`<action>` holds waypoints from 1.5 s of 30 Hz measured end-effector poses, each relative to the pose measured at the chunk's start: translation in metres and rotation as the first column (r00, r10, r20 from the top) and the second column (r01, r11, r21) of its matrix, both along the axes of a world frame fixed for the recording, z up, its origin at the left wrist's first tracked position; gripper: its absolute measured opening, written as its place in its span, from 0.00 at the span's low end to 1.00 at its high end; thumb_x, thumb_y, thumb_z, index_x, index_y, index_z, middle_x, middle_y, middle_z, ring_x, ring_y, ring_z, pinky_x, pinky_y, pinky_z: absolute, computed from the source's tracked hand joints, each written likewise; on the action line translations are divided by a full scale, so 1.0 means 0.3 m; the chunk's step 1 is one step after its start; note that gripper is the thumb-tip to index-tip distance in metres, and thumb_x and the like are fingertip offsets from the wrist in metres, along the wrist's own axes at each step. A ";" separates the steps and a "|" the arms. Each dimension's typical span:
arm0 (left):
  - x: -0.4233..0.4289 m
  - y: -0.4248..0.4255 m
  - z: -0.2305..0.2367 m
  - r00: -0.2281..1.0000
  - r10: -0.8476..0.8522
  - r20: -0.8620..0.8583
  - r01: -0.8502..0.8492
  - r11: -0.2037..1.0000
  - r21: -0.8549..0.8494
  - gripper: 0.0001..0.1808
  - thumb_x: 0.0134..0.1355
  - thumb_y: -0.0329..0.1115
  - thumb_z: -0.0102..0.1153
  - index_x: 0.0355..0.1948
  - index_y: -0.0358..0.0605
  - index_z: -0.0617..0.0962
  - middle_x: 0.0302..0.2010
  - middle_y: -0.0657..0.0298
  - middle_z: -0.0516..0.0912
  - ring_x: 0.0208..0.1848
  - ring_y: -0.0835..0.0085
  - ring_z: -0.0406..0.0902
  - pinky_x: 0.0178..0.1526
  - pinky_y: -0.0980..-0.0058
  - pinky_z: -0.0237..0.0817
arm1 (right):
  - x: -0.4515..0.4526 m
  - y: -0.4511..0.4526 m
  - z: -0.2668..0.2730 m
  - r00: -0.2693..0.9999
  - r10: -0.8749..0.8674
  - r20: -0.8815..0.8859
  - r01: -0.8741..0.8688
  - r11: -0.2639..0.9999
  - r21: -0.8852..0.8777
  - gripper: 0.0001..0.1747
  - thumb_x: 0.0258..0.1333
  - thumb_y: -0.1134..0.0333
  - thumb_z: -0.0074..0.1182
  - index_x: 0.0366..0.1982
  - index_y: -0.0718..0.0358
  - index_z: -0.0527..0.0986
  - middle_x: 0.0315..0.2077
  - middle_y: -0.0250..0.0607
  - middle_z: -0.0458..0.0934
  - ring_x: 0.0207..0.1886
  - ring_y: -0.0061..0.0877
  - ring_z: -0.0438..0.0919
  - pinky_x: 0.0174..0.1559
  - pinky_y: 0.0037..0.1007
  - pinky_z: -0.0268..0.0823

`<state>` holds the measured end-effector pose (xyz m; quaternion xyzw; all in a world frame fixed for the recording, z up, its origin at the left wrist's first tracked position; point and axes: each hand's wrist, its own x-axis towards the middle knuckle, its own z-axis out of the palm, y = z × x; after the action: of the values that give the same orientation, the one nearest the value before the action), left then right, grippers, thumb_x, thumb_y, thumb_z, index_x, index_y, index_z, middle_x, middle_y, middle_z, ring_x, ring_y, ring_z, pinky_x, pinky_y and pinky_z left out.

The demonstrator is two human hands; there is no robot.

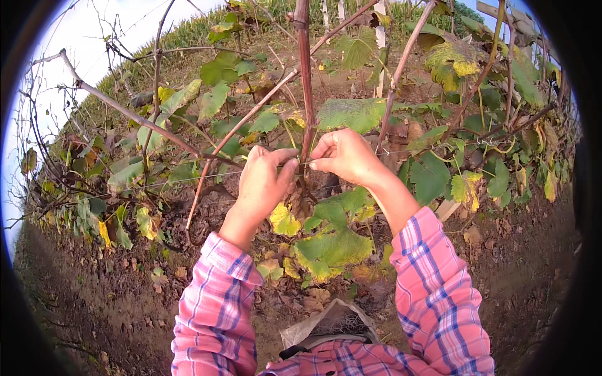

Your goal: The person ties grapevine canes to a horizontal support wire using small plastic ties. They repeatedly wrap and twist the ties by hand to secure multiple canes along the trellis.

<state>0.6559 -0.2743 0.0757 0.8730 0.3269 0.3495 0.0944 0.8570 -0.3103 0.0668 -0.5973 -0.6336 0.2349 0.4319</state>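
An upright reddish-brown grapevine cane runs down between my hands, close to a thin trellis wire. My left hand is on the cane's left side, with thumb and forefinger pinched together. On the other side my right hand pinches with thumb and forefinger, the other fingers curled. A fine tie shows at the cane between the fingertips; most of it is hidden. Below my wrists hang yellow-green grape leaves.
A slanting cane crosses behind the upright one, and another cane reaches in from the left. An open pale bag holding thin grey strands hangs at my waist. Leafy vines stand to the right. Dry leaves litter the soil.
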 end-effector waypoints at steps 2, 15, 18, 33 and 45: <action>-0.002 0.033 0.013 0.997 -0.077 -0.013 0.073 0.974 -0.216 0.14 0.63 0.42 0.59 0.41 0.44 0.86 0.30 0.58 0.86 0.37 0.58 0.79 0.46 0.60 0.67 | 0.001 0.001 0.009 0.997 0.021 -0.071 -0.023 0.999 -0.033 0.13 0.42 0.68 0.72 0.32 0.63 0.84 0.27 0.37 0.85 0.32 0.24 0.83 0.39 0.29 0.73; 0.017 0.071 -0.011 1.000 -0.010 -0.016 0.006 0.974 -0.225 0.11 0.63 0.42 0.56 0.34 0.45 0.78 0.27 0.65 0.87 0.33 0.67 0.84 0.39 0.67 0.70 | -0.052 -0.028 0.034 0.989 -0.009 -0.147 0.019 0.998 0.063 0.16 0.58 0.59 0.65 0.43 0.63 0.82 0.36 0.33 0.82 0.29 0.16 0.79 0.33 0.23 0.72; 0.015 0.071 -0.021 1.000 -0.030 -0.004 0.028 0.979 -0.201 0.11 0.63 0.41 0.54 0.35 0.44 0.77 0.27 0.64 0.87 0.34 0.63 0.83 0.39 0.64 0.70 | -0.053 -0.039 0.033 0.990 -0.045 -0.131 0.049 0.998 0.027 0.13 0.61 0.65 0.61 0.43 0.64 0.78 0.35 0.32 0.81 0.30 0.16 0.79 0.34 0.22 0.73; -0.007 0.043 -0.065 0.993 -0.037 0.111 0.037 0.999 -0.001 0.09 0.62 0.39 0.59 0.38 0.47 0.76 0.29 0.58 0.77 0.39 0.57 0.75 0.39 0.58 0.67 | -0.050 -0.045 0.020 0.989 0.037 -0.142 -0.015 0.988 0.153 0.13 0.66 0.60 0.56 0.38 0.64 0.74 0.28 0.35 0.80 0.26 0.20 0.81 0.30 0.26 0.71; -0.031 0.029 -0.076 0.987 -0.063 0.149 0.063 0.998 0.007 0.09 0.57 0.38 0.66 0.38 0.51 0.80 0.29 0.60 0.73 0.39 0.60 0.73 0.38 0.61 0.65 | -0.012 -0.049 0.014 0.978 0.193 -0.082 -0.187 0.979 0.078 0.12 0.61 0.64 0.63 0.36 0.67 0.78 0.28 0.32 0.80 0.30 0.15 0.79 0.33 0.23 0.70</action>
<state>0.6467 -0.2656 0.0529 0.8543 0.2907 0.4112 0.1287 0.8535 -0.3251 0.0709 -0.5074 -0.6757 0.2793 0.4560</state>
